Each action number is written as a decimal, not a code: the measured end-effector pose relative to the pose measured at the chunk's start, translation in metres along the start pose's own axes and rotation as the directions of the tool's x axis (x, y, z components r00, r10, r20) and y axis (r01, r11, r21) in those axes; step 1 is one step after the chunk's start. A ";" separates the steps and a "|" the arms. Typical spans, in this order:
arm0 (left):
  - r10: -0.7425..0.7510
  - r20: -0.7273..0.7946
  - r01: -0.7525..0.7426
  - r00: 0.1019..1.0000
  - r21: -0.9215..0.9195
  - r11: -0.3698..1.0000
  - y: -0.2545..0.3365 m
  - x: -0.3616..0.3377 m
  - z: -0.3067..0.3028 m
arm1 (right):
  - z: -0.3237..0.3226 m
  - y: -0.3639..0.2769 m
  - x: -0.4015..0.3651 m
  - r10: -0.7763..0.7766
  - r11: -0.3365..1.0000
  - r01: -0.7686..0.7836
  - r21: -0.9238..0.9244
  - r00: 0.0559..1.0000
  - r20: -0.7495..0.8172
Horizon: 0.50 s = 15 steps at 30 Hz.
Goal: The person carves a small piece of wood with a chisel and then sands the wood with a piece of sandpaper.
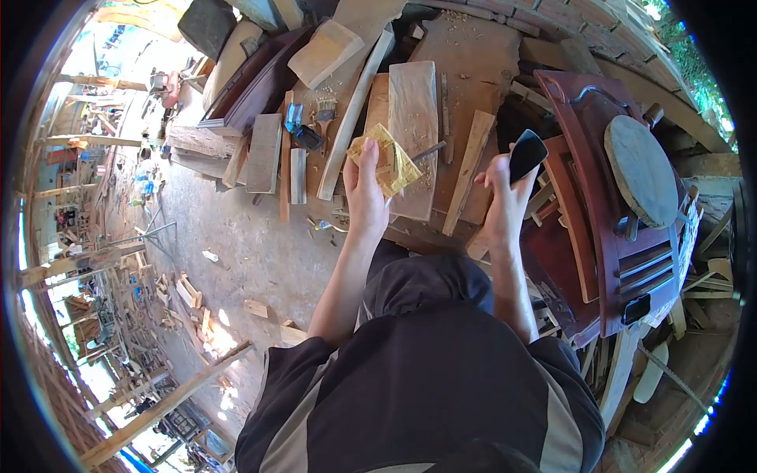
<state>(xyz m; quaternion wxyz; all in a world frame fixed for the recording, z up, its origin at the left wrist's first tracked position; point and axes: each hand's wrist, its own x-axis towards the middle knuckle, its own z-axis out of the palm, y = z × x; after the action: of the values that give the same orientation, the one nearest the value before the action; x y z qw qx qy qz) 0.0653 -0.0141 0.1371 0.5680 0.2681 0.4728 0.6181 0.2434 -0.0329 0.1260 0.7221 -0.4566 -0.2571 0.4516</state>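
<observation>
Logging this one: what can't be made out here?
Head view:
- Most fingers of the left hand: behind the yellow piece.
- Any display on the phone-like object in the right hand: too dark.
- Part of the red-brown panel: under the round wooden disc.
- Clutter at far left: too small.

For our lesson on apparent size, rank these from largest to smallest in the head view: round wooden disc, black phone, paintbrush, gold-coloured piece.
1. Round wooden disc
2. Gold-coloured piece
3. Black phone
4. Paintbrush
Apparent size only: nearness to the camera may enlarge the two held things.
</observation>
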 end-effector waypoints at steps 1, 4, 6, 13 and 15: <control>0.001 0.000 -0.001 1.000 0.000 1.000 -0.001 0.000 0.000 | -0.001 -0.001 -0.004 -0.006 0.970 0.003 -0.242 1.000 -0.010; 0.013 -0.020 -0.012 1.000 0.054 0.998 -0.003 0.000 -0.001 | 0.002 -0.002 -0.010 0.034 0.934 -0.017 -0.356 0.999 0.042; 0.089 0.041 -0.091 0.995 0.039 0.995 -0.005 -0.003 0.002 | 0.006 -0.002 -0.013 0.108 0.989 -0.086 -0.124 0.978 0.180; 0.327 0.181 -0.373 0.928 0.404 0.835 -0.005 -0.008 0.007 | 0.030 -0.019 -0.023 0.161 0.768 0.107 -0.631 0.921 0.353; 0.367 0.214 -0.425 0.905 0.426 0.799 -0.008 -0.010 0.009 | 0.034 -0.011 -0.022 0.067 0.737 0.225 -0.637 0.914 0.401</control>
<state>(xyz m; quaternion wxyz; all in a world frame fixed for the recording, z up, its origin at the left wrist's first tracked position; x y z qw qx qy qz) 0.0785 -0.0220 0.1359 0.3729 0.5253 0.5045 0.5748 0.2111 -0.0397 0.1518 0.4597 -0.5725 -0.5629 0.3795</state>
